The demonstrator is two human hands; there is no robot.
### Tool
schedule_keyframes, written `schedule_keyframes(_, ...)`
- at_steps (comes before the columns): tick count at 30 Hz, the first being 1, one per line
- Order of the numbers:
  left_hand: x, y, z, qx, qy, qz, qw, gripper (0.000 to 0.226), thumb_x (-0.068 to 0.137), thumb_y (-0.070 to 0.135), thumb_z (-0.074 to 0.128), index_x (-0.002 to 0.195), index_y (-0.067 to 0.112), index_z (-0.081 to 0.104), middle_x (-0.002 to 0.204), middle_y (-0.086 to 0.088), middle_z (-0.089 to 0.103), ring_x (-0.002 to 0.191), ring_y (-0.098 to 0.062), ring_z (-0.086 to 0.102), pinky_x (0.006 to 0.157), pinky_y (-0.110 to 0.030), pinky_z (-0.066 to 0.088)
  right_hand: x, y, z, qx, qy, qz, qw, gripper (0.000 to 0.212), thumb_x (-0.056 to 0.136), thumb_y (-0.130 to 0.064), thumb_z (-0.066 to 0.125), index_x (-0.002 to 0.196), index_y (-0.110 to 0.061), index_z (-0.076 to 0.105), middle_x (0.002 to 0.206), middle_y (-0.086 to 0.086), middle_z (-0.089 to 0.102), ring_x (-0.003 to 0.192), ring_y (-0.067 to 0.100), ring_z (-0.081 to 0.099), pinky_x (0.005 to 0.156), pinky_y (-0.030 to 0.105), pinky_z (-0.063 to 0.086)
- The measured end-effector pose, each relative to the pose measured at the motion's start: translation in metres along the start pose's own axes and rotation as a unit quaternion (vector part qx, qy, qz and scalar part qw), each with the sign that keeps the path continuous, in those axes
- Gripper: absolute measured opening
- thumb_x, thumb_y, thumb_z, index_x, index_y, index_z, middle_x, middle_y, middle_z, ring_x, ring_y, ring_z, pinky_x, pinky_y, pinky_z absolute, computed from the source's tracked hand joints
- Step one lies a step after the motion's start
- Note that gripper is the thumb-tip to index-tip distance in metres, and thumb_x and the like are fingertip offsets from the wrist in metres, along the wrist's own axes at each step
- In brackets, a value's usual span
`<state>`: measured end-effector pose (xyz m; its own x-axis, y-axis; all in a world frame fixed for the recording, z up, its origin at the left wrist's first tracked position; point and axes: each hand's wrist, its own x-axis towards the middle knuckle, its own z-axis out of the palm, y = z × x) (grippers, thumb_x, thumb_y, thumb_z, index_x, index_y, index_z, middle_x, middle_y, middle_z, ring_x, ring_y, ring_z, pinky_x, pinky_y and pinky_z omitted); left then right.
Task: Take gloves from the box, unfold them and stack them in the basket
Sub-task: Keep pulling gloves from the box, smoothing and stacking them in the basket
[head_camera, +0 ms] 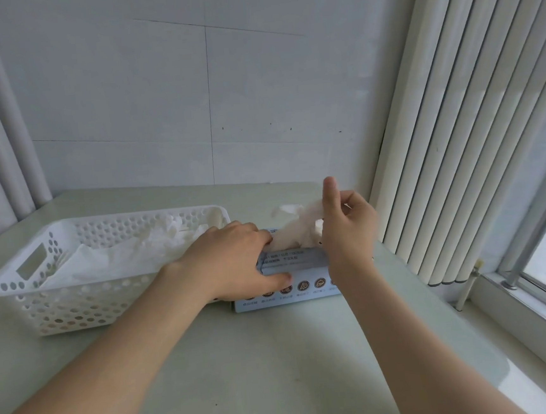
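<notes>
Above box (291, 282), right hand (348, 230) pinching glove (295, 234)

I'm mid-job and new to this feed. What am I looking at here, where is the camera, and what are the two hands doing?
There is no machine: these are a person's two bare hands, filmed by one wide-angle camera worn on their head, looking forward and down. On the pale table stands a white perforated basket at the left, with white gloves already lying inside. Right beside it is a light blue glove box. The left hand rests on the box, seemingly steadying it. The right hand pinches a crumpled white glove that is coming up out of the box top. At the right are vertical blinds and a window.
</notes>
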<state>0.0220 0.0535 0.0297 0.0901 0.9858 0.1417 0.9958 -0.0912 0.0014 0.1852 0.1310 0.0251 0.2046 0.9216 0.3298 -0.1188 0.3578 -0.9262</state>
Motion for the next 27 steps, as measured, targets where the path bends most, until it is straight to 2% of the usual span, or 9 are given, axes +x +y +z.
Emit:
schedule_keyframes(5, -0.002, 0.002, -0.004, -0.008, -0.007, -0.008, 1.0, 0.059, 0.085, 0.089, 0.04, 0.105, 0.035, 0.055, 0.107, 0.011, 0.057, 0.102, -0.014, 0.053, 0.085, -0.039, 0.048, 0.0, -0.007, -0.003, 0.083, -0.023, 0.031, 0.996, 0.041, 0.103, -0.045, 0.066, 0.077, -0.013, 0.066, 0.056, -0.001, 0.051, 0.049, 0.013, 0.044, 0.052, 0.025, 0.041)
schedule_keyframes(8, -0.001, 0.003, -0.004, -0.076, 0.029, -0.025, 0.996, 0.072, 0.091, 0.086, 0.034, 0.13, 0.028, 0.05, 0.118, 0.007, 0.065, 0.106, -0.018, 0.062, 0.093, -0.043, 0.051, 0.001, -0.012, -0.003, 0.093, -0.057, 0.023, 0.994, 0.04, 0.106, -0.043, 0.062, 0.088, -0.01, 0.075, 0.057, -0.001, 0.048, 0.047, 0.012, 0.048, 0.052, 0.023, 0.046)
schedule_keyframes(11, 0.002, 0.002, -0.008, -0.154, 0.069, -0.04, 0.985, 0.067, 0.098, 0.073, 0.044, 0.147, 0.029, 0.04, 0.133, 0.002, 0.065, 0.123, -0.023, 0.061, 0.106, -0.048, 0.048, -0.001, -0.014, -0.004, 0.057, -0.124, 0.033, 0.99, 0.037, 0.107, -0.037, 0.061, 0.095, -0.006, 0.078, 0.053, -0.007, 0.046, 0.047, 0.012, 0.05, 0.052, 0.021, 0.048)
schedule_keyframes(14, 0.005, 0.005, -0.008, -0.096, 0.107, -0.03, 0.989, 0.048, 0.099, 0.068, 0.048, 0.134, 0.035, 0.051, 0.136, 0.011, 0.066, 0.126, -0.019, 0.058, 0.113, -0.048, 0.034, -0.005, -0.014, -0.003, 0.062, -0.191, 0.047, 0.979, 0.025, 0.106, -0.02, 0.063, 0.103, 0.001, 0.077, 0.054, -0.006, 0.048, 0.048, 0.01, 0.047, 0.051, 0.02, 0.043)
schedule_keyframes(17, 0.006, 0.01, -0.004, -0.169, 0.166, 0.0, 0.971, 0.03, 0.094, 0.066, 0.06, 0.108, 0.041, 0.052, 0.116, 0.019, 0.07, 0.111, -0.013, 0.065, 0.105, -0.049, 0.042, -0.005, -0.014, -0.003, 0.064, -0.233, 0.051, 0.969, 0.015, 0.1, -0.003, 0.062, 0.105, 0.002, 0.075, 0.059, 0.004, 0.054, 0.05, 0.013, 0.041, 0.05, 0.022, 0.037)
schedule_keyframes(20, 0.006, 0.015, -0.005, -0.276, 0.229, 0.024, 0.933, 0.039, 0.087, 0.059, 0.075, 0.118, 0.037, 0.067, 0.103, 0.021, 0.072, 0.095, -0.002, 0.069, 0.093, -0.04, 0.055, -0.004, -0.014, -0.003, 0.053, -0.236, 0.054, 0.969, 0.02, 0.097, 0.003, 0.058, 0.103, -0.002, 0.076, 0.061, 0.002, 0.058, 0.054, 0.013, 0.048, 0.05, 0.023, 0.04)
schedule_keyframes(22, 0.005, 0.016, -0.007, -0.292, 0.233, 0.034, 0.927, 0.031, 0.09, 0.049, 0.076, 0.118, 0.036, 0.071, 0.099, 0.02, 0.073, 0.088, -0.001, 0.07, 0.088, -0.035, 0.057, -0.004, -0.014, -0.002, 0.054, -0.245, 0.056, 0.966, 0.022, 0.097, 0.004, 0.055, 0.102, -0.002, 0.075, 0.059, 0.002, 0.054, 0.053, 0.013, 0.047, 0.049, 0.023, 0.037)
schedule_keyframes(25, 0.007, 0.013, -0.004, -0.229, 0.238, 0.034, 0.943, 0.008, 0.1, 0.038, 0.067, 0.1, 0.034, 0.073, 0.088, 0.014, 0.073, 0.084, -0.009, 0.069, 0.087, -0.04, 0.055, -0.003, -0.015, -0.002, 0.062, -0.216, 0.056, 0.973, 0.026, 0.096, 0.005, 0.05, 0.098, -0.004, 0.074, 0.057, 0.002, 0.042, 0.052, 0.015, 0.038, 0.049, 0.024, 0.033)
schedule_keyframes(27, 0.008, 0.011, -0.001, -0.142, 0.24, 0.03, 0.96, 0.017, 0.103, 0.026, 0.059, 0.09, 0.029, 0.07, 0.089, 0.011, 0.07, 0.083, -0.017, 0.066, 0.091, -0.043, 0.049, -0.003, -0.015, -0.002, 0.05, -0.148, 0.046, 0.987, 0.028, 0.096, 0.004, 0.049, 0.093, -0.007, 0.074, 0.057, -0.002, 0.044, 0.053, 0.015, 0.038, 0.049, 0.023, 0.035)
